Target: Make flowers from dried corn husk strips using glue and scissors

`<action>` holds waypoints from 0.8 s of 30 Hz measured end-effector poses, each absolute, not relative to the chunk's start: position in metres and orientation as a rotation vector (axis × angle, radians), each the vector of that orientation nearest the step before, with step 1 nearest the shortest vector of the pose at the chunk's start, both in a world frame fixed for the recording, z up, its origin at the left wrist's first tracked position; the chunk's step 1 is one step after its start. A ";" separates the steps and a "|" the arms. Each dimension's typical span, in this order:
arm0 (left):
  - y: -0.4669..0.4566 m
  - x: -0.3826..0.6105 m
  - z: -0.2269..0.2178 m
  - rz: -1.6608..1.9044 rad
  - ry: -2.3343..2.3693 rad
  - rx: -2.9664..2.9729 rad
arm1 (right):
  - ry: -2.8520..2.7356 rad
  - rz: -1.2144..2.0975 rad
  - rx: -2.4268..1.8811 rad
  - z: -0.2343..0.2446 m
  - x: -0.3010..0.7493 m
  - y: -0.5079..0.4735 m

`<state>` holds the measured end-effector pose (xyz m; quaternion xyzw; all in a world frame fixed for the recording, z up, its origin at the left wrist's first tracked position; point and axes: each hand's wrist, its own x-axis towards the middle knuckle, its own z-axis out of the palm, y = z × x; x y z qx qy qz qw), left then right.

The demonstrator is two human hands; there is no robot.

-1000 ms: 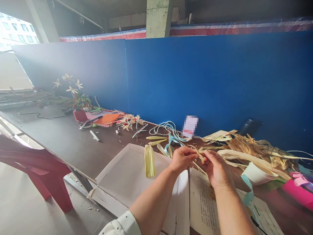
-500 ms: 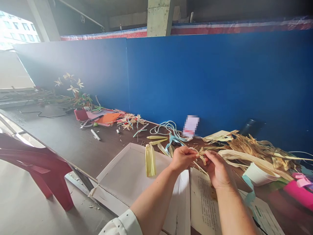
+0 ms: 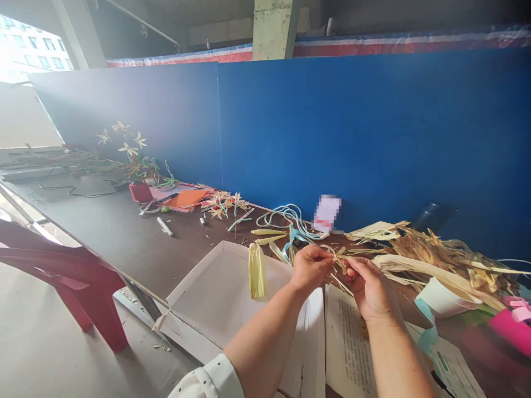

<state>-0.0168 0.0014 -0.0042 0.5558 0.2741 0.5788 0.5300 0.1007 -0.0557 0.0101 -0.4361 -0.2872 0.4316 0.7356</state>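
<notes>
My left hand (image 3: 309, 268) and my right hand (image 3: 368, 284) meet above the table's near edge. Both pinch a small bundle of dried straw strips (image 3: 339, 260) held between their fingertips, with thin ends sticking out on either side. Below the hands lie an open white cardboard box (image 3: 207, 298) and a printed paper sheet (image 3: 348, 348). A folded pale yellow strip (image 3: 256, 271) rests on the box, left of my left hand.
A heap of dried husks (image 3: 440, 257) and a white cup (image 3: 443, 298) lie at the right. Blue cords (image 3: 286, 218), straw flowers (image 3: 224, 203), scissors (image 3: 149, 207) and orange paper (image 3: 185, 199) are strewn along the blue partition (image 3: 332, 127). A red chair (image 3: 66, 276) stands at the left.
My hands stay together on the straw bundle, with fingers shifting slightly. The view has drifted a little to the left and down.
</notes>
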 end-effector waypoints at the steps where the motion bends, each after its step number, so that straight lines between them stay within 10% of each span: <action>1: 0.001 -0.016 -0.004 1.391 0.659 1.326 | -0.630 0.945 -0.958 0.010 0.101 -0.055; 24: 0.004 -0.013 -0.008 1.430 0.647 1.349 | -0.635 0.890 -0.969 0.015 0.097 -0.058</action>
